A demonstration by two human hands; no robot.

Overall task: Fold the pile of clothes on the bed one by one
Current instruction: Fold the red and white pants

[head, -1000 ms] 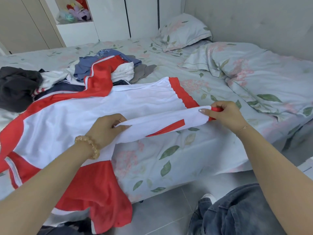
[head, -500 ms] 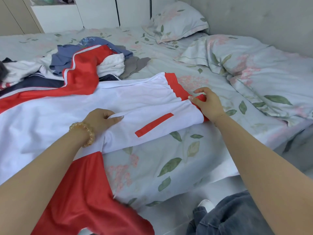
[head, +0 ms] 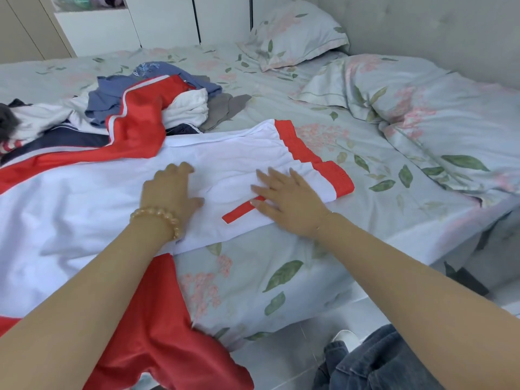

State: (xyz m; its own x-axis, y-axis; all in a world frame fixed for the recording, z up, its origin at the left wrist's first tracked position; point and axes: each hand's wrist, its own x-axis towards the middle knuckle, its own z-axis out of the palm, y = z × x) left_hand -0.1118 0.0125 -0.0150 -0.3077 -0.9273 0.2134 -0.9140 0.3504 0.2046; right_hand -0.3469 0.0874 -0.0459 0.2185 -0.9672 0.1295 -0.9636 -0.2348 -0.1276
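You have the white and red jacket (head: 92, 198) spread along the near edge of the bed (head: 253, 277), its red lower part hanging over the side toward the floor, and one sleeve (head: 281, 175) is laid across the white body with its red cuff (head: 339, 180) just below the hem band. Both your hands lie flat on it, gripping nothing: your left hand (head: 168, 192) rests on the body near the shoulder end of the sleeve with fingers loosely bent, and your right hand (head: 287, 201) presses with spread, straight fingers over the short red stripe (head: 239, 213). To do this step well, sweep your palms apart from the middle so the fabric underneath loses its wrinkles before the next fold goes on top, and keep the sleeve's lower edge in line with the jacket's side edge. The cloth looks thin and slippery, so press lightly or it will likely bunch ahead of your fingers. The other sleeve still needs folding, and the rest of the pile (head: 157, 97) waits behind, just touching the jacket
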